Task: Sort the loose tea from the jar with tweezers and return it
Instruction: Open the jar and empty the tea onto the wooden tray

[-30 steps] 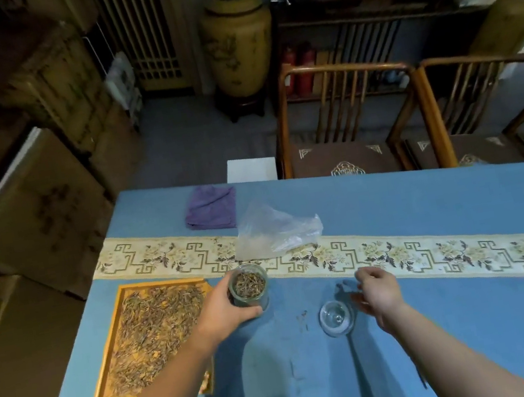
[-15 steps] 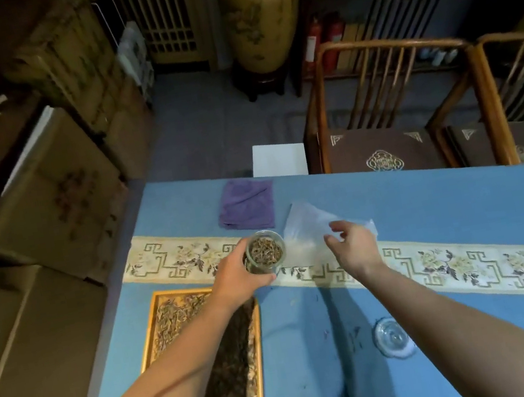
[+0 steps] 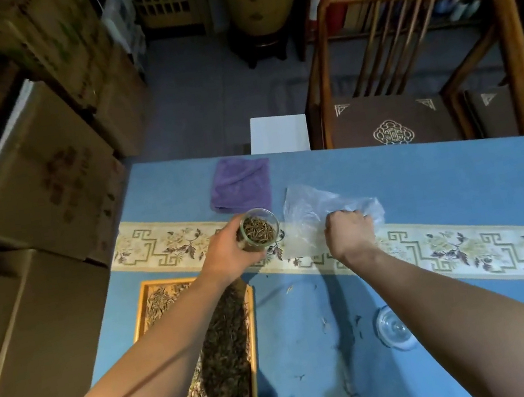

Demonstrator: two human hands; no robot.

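Holding the jar (image 3: 259, 230) of tea, the left hand (image 3: 228, 256) stays beside the plastic bag (image 3: 318, 213); the right hand (image 3: 349, 228) grips this bag.

Open glass jar (image 3: 259, 230) upright, tea-filled; tray (image 3: 254, 366) heaped with tea.
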